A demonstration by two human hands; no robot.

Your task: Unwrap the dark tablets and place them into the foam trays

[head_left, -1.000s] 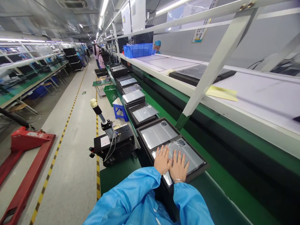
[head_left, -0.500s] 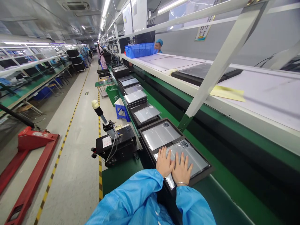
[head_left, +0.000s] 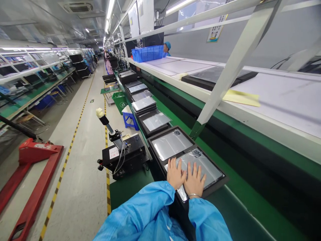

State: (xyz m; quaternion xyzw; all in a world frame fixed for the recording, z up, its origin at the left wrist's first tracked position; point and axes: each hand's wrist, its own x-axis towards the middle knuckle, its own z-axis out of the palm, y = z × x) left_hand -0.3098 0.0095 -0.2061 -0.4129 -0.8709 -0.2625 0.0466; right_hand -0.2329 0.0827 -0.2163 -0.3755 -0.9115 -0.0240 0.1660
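Flat on a film-wrapped silver tablet-like panel [head_left: 209,166] rest both hands, side by side with thumbs close together. My left hand [head_left: 175,174] covers the panel's left part, fingers stretched out. To its right, my right hand [head_left: 195,180] lies with fingers spread, a thin band at its wrist. The panel sits in a compartment of a black foam tray [head_left: 220,182]. A second silver panel [head_left: 172,144], also under clear film, fills the tray's other compartment. Each panel has a dark camera-like patch at its far corner.
Further trays with panels [head_left: 156,122] run along the green bench. Left of them stands a black press-like device [head_left: 125,154] with a lever. A red pallet jack [head_left: 37,157] is on the floor. A slanted white post [head_left: 225,77] rises at right. People are in the distance.
The camera view has shifted very slightly. Both hands stay in the same place on the panel.
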